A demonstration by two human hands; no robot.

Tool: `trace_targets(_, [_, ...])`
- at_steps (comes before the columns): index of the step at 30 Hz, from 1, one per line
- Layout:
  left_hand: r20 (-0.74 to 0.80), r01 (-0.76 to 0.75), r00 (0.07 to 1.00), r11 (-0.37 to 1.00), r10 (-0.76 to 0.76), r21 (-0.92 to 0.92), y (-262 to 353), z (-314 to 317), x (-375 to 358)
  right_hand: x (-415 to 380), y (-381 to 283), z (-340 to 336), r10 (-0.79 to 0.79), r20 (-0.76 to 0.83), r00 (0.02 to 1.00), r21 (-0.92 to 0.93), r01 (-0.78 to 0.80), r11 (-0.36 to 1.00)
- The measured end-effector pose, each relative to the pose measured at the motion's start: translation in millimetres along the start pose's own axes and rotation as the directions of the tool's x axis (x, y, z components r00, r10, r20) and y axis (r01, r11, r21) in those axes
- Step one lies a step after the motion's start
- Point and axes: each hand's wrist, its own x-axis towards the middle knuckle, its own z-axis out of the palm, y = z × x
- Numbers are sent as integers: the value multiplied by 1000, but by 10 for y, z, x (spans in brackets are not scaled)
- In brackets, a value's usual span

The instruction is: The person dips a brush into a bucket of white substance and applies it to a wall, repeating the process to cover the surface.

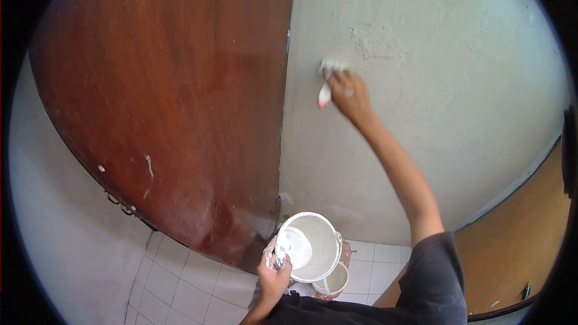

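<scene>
My right hand (pixel 349 92) is closed round a paintbrush (pixel 324 95) whose handle is white with a red end. The pale bristles touch or nearly touch the light grey-green wall (pixel 385 126), left of a rough, flaking patch (pixel 376 45). Down by my body, my left hand (pixel 274 274) grips the left rim of a white bucket (pixel 322 241), with white smears on the fingers. White paint (pixel 296 248) shows inside the bucket, which is tilted toward me.
A second, smaller bucket (pixel 337 280) stands on the white tiled floor (pixel 367 265), partly behind the held one. Left of the wall is a glossy reddish-brown wooden door (pixel 174 96). A brown wooden panel (pixel 512 235) lies to the right.
</scene>
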Motion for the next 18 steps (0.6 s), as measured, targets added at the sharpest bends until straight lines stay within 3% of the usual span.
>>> trace_targets(3, [-1, -32, 999, 999, 32, 8, -37, -13, 6, -416, -304, 38, 46, 202, 978, 84, -64, 994])
trace_targets(6, [53, 45, 998, 999, -45, -4, 61, -22, -1, -378, -227, -66, 99, 326, 940, 187, -167, 968])
trace_targets(8, [72, 62, 995, 998, -62, 10, 42, -40, 13, -1, 75, -157, 250, 377, 892, 83, -301, 950])
trace_targets(11, [88, 55, 995, 998, -55, 7, 11, -73, 12, 707, 528, -534, 217, 19, 976, 73, -218, 973])
trace_targets(12, [89, 49, 995, 999, -49, 1, -6, -76, 12, 943, 663, -668, 246, 44, 968, -8, -246, 969])
trace_targets(14, [93, 46, 995, 999, -45, -12, -35, -85, 13, 1267, 718, -907, 210, -151, 966, -57, -220, 974])
trace_targets(18, [103, 36, 994, 998, -30, -48, -8, -79, 23, 938, 586, -693, 88, -107, 990, -243, -112, 963])
